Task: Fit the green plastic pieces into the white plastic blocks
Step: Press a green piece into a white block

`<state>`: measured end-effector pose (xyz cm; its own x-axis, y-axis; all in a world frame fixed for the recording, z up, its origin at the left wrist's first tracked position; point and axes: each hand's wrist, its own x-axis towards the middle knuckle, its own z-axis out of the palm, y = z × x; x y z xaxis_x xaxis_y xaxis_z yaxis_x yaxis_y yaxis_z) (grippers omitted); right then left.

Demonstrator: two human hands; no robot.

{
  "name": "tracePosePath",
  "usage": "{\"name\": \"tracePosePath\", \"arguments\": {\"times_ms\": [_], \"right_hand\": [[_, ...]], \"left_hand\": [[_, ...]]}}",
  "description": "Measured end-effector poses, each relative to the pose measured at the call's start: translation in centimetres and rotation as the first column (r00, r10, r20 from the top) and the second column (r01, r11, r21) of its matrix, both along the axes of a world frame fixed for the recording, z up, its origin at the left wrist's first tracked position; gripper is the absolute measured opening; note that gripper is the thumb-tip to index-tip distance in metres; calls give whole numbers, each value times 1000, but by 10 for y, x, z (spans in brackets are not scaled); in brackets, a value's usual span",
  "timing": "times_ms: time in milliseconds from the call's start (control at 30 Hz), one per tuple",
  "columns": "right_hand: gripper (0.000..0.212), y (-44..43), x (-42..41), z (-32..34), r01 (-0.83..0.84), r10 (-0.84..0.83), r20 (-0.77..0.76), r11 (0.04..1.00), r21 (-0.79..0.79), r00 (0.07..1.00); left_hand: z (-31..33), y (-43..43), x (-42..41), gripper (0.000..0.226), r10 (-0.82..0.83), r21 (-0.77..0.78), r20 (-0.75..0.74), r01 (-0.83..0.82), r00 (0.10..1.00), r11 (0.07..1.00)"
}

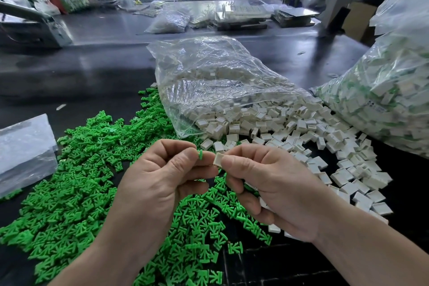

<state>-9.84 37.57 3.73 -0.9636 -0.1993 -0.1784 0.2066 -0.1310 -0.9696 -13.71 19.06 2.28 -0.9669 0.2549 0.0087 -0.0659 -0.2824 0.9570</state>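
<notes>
Dark tabletop [92, 72] holds a clear bag [209, 76]. Green pieces [69, 181] lie in a heap left of the bag, and white blocks [301, 123] spill out on its right. In front of the bag, the left hand [157, 181] has one green piece [200, 154] in its grip. The right hand [278, 188] pinches one white block [219, 160] just beside it.

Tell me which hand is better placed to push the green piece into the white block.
Left, probably: the left hand pinches the green piece, its tip close to the white block. The right hand pinches that block and can simply hold it steady.
</notes>
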Motion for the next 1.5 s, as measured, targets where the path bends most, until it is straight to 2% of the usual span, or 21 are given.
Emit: {"name": "tracePosePath", "arguments": {"times_ms": [67, 200, 300, 533, 700, 767, 833, 900, 967, 1067, 1200, 1267, 1300, 1400, 1500], "right_hand": [[15, 0, 0, 0, -3, 3, -6, 1000, -12, 1000], [16, 1, 0, 0, -27, 26, -21, 999, -26, 999], [14, 2, 1, 0, -45, 44, -30, 999, -23, 999], [14, 2, 1, 0, -58, 57, -33, 998, -23, 998], [25, 2, 1, 0, -53, 54, -39, 998, 15, 998], [23, 2, 2, 1, -71, 72, -36, 997, 23, 997], [18, 4, 3, 3, -108, 108, -42, 994, -11, 993], [13, 5, 4, 5, -146, 144, -51, 988, -46, 988], [14, 5, 5, 6, -165, 163, -36, 984, -73, 986], [36, 5, 4, 4, -176, 182, 26, 972, -155, 983], [21, 3, 4, 5, -199, 207, 25, 964, -176, 978], [27, 3, 4, 5, -204, 213, 32, 962, -182, 976], [29, 3, 4, 5, -205, 215, 36, 961, -183, 976], [15, 0, 4, 7, -189, 198, 25, 963, -190, 980], [12, -2, 5, 7, -169, 175, 14, 966, -197, 984]], "left_hand": [[2, -1, 1, 13, -17, -21, -28, 16, 999, 1000], [5, 0, 6, 26, -81, -162, -131, 59, 988, 985], [6, -1, 8, 22, -73, -146, -133, 54, 988, 988], [7, -4, 9, 10, -79, -267, -298, -4, 951, 964], [9, -5, 11, 16, -121, -360, -374, -24, 920, 933], [10, -6, 10, 27, -143, -289, -277, 60, 950, 955], [11, -6, 7, 42, -235, -92, -76, 228, 969, 969], [12, -5, 7, 48, -377, 83, 64, 371, 924, 925], [11, -4, 8, 44, -494, 207, 115, 465, 862, 860], [11, 1, 12, 39, -569, 345, 137, 499, 811, 795], [10, 3, 12, 40, -527, 378, 190, 434, 829, 818], [10, 3, 12, 40, -513, 378, 197, 419, 835, 826], [10, 3, 12, 39, -510, 378, 191, 417, 838, 827], [10, 7, 14, 37, -463, 353, 149, 390, 874, 850], [8, 13, 17, 33, -413, 346, 86, 362, 907, 866]]}}
